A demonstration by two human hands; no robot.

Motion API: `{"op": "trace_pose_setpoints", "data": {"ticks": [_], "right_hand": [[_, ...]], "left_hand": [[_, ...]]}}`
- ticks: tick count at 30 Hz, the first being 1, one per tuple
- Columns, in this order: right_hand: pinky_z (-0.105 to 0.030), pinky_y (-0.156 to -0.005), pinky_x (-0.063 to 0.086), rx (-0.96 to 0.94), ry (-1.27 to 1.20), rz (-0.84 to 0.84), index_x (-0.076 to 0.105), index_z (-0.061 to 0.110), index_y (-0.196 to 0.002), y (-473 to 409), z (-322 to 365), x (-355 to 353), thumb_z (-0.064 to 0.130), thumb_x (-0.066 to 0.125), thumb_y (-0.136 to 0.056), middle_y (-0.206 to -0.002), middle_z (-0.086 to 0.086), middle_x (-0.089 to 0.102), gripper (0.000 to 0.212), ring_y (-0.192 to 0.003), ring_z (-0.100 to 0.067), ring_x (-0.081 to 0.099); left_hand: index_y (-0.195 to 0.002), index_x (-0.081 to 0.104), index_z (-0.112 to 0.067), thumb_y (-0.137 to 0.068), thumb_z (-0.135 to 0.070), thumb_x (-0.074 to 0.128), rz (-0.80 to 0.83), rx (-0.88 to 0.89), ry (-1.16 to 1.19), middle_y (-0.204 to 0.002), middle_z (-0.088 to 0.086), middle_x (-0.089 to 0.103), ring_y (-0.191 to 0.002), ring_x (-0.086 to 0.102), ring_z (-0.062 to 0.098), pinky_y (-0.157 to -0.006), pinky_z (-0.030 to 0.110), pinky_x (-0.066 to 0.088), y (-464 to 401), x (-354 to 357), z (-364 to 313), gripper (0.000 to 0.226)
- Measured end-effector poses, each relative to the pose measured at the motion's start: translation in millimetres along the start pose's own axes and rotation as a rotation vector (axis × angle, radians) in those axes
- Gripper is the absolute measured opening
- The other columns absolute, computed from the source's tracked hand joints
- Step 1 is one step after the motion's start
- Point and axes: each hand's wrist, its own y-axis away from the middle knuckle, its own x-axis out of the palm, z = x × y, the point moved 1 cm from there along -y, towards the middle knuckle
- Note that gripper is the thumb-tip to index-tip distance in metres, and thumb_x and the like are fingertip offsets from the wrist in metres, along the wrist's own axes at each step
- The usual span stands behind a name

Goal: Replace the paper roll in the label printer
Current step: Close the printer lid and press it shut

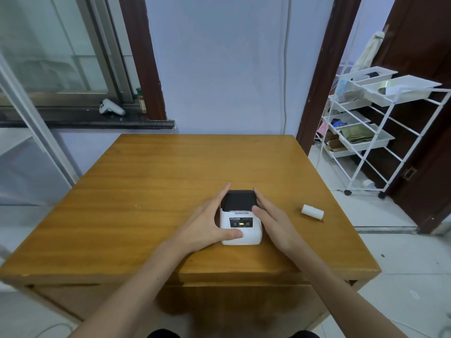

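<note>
A small white label printer with a dark lid and a lit green light sits on the wooden table, near its front edge. My left hand cups the printer's left side, thumb pressed on its front left corner, fingers stretched along the lid. My right hand lies against the printer's right side, fingers straight and touching the lid's edge. The lid looks closed. A white paper roll lies on its side on the table, to the right of the printer and apart from both hands.
A white wire shelf cart with trays stands on the floor right of the table. A window sill at the back left holds a white controller and a small jar. The wall is just behind the table.
</note>
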Motion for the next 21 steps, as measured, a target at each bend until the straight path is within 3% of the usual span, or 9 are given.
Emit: {"op": "trace_pose_setpoints", "data": {"ticks": [6,10,13,17,21], "right_hand": [[-0.01,-0.088,0.04,-0.011,0.021,-0.054,0.033,0.029,-0.15,-0.9,1.2,1.3,0.03,0.044,-0.101,-0.129,0.017,0.055,0.05,-0.12,0.0,0.052],[0.002,-0.077,0.038,-0.015,0.034,-0.075,0.035,0.029,-0.149,-2.0,1.7,2.0,0.028,0.044,-0.101,-0.112,0.029,0.053,0.048,-0.1,0.02,0.049],[-0.001,-0.079,0.039,-0.018,0.04,-0.075,0.035,0.029,-0.149,-2.7,0.9,3.0,0.028,0.043,-0.101,-0.115,0.023,0.054,0.048,-0.101,0.017,0.05],[-0.012,-0.089,0.04,-0.029,0.033,-0.078,0.034,0.028,-0.149,-4.2,-3.3,3.8,0.029,0.044,-0.101,-0.127,0.012,0.055,0.049,-0.116,-0.002,0.053],[-0.008,-0.086,0.04,-0.045,0.023,-0.07,0.034,0.027,-0.15,-6.0,-4.0,3.9,0.028,0.044,-0.101,-0.133,0.011,0.052,0.049,-0.12,-0.004,0.05]], "left_hand": [[-0.148,-0.003,-0.06,-0.068,-0.066,0.073,-0.007,0.018,-0.06,-0.15,-0.024,0.032,-0.134,0.038,0.004,-0.108,0.032,0.038,-1.1,1.6,0.6,0.111],[-0.149,-0.003,-0.06,-0.069,-0.069,0.071,-0.018,0.033,-0.089,-0.156,-0.021,0.029,-0.138,0.035,0.005,-0.111,0.035,0.037,-3.5,2.2,2.5,0.109],[-0.149,-0.002,-0.06,-0.069,-0.069,0.07,-0.02,0.05,-0.091,-0.157,-0.021,0.027,-0.139,0.034,0.005,-0.113,0.038,0.036,-4.3,3.4,4.5,0.108],[-0.151,-0.001,-0.056,-0.069,-0.068,0.07,-0.024,0.054,-0.081,-0.157,-0.018,0.03,-0.137,0.037,0.006,-0.111,0.037,0.038,-3.3,3.0,5.5,0.109],[-0.151,0.0,-0.056,-0.069,-0.069,0.069,-0.025,0.061,-0.086,-0.157,-0.019,0.029,-0.138,0.036,0.005,-0.112,0.036,0.037,-3.7,2.1,2.9,0.109]]}}
